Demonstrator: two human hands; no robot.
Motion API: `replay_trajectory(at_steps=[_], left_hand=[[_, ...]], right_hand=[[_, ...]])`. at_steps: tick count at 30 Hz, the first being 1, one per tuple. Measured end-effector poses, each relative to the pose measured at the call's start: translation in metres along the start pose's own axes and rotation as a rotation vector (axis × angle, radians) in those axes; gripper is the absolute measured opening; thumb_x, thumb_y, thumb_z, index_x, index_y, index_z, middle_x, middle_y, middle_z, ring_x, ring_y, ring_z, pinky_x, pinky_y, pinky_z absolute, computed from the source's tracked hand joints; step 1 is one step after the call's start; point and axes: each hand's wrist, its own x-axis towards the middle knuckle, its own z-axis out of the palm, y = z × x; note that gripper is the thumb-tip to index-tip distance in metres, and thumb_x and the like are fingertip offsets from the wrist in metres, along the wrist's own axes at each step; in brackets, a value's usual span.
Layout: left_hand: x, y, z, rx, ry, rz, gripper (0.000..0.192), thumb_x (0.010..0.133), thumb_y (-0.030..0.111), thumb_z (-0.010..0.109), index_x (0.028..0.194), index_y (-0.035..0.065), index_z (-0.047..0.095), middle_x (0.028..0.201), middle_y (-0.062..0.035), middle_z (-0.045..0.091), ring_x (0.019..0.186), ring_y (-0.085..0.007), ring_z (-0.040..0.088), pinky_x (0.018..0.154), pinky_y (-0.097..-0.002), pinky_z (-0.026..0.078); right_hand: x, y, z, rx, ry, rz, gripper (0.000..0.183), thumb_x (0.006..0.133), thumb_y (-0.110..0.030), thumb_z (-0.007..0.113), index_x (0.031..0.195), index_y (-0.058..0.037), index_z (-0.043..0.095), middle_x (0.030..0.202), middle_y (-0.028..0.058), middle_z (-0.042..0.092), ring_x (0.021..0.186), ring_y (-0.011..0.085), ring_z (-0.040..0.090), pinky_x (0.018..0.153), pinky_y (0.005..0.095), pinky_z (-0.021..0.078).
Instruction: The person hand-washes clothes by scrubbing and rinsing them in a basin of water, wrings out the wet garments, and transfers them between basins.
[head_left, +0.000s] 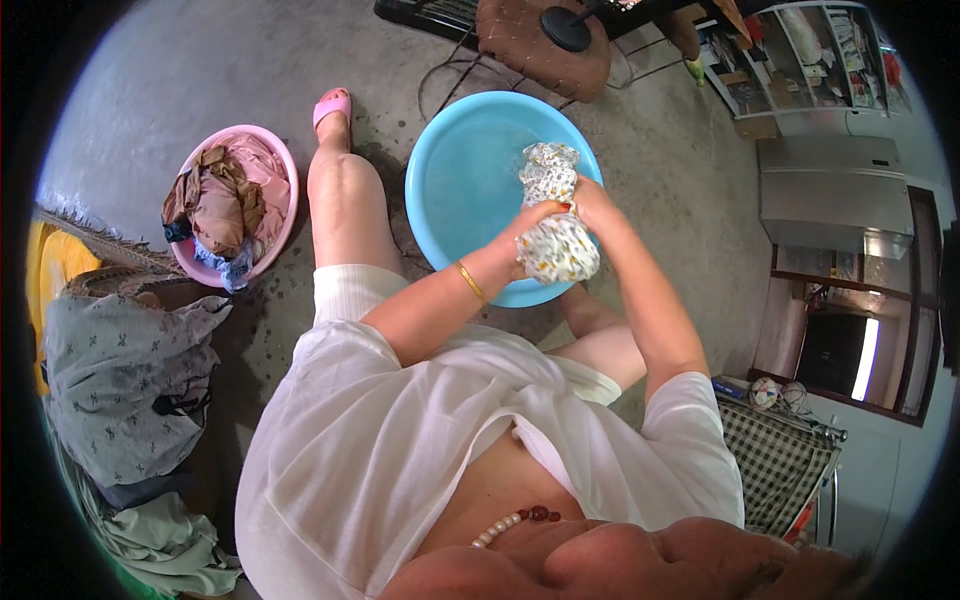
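Observation:
Both my hands grip a bunched white cloth (559, 250) with a small yellow and grey pattern. My left hand (536, 225) is closed around its middle, a gold bangle on that wrist. Just beyond it, my right hand (592, 201) grips the same cloth from the right side. The far end of the cloth hangs over the water and seems to touch it; the near end bulges out below my left hand, above the rim. Beneath is a round light-blue plastic basin (424, 232) holding water, set on the concrete floor between my legs.
To the left stands a pink basin (292, 180) of wrung garments. Several clothes, among them a grey patterned garment (127, 375), are heaped at the lower left. A brown cushioned chair (517, 45) is just past the blue basin. A checked cloth-covered stand (780, 450) is at right.

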Motion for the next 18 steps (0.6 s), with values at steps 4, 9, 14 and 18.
replay_trajectory(at_steps=[4, 9, 14, 18], left_hand=[[-0.015, 0.006, -0.003, -0.374, -0.124, -0.083, 0.031, 0.09, 0.029, 0.046, 0.105, 0.0046, 0.058, 0.094, -0.0134, 0.064, 0.075, -0.0271, 0.066, 0.064, -0.0408, 0.057], [-0.006, 0.007, -0.018, -0.245, -0.393, -0.002, 0.04, 0.09, 0.034, 0.044, 0.112, 0.0019, 0.055, 0.099, -0.0181, 0.062, 0.077, -0.0317, 0.063, 0.06, -0.035, 0.057], [-0.008, 0.005, -0.009, -0.477, -0.328, -0.055, 0.039, 0.091, 0.033, 0.043, 0.11, 0.0017, 0.055, 0.103, -0.0185, 0.059, 0.086, -0.0333, 0.06, 0.065, -0.0396, 0.054], [-0.021, 0.002, -0.001, -0.513, -0.348, -0.108, 0.042, 0.089, 0.037, 0.043, 0.11, 0.0036, 0.056, 0.103, -0.0178, 0.061, 0.082, -0.035, 0.061, 0.065, -0.0433, 0.053]], right_hand=[[0.004, 0.001, -0.011, -0.117, -0.131, 0.125, 0.063, 0.083, -0.056, 0.045, 0.121, -0.0071, 0.055, 0.12, 0.0106, 0.057, 0.11, 0.0217, 0.053, 0.09, 0.0363, 0.0417], [-0.022, 0.007, -0.021, 0.61, -0.107, 0.265, 0.084, 0.08, -0.075, 0.022, 0.131, -0.0129, 0.045, 0.126, 0.008, 0.052, 0.107, 0.023, 0.053, 0.085, 0.0365, 0.0436], [-0.046, 0.022, 0.019, 1.135, 0.012, 0.335, 0.084, 0.081, -0.074, 0.023, 0.131, -0.0095, 0.043, 0.125, 0.0113, 0.051, 0.106, 0.0264, 0.053, 0.088, 0.0416, 0.0446], [-0.036, 0.017, 0.033, 1.585, -0.035, 0.038, 0.061, 0.089, -0.054, 0.038, 0.126, -0.0079, 0.047, 0.122, 0.0152, 0.052, 0.107, 0.0314, 0.053, 0.09, 0.0488, 0.046]])
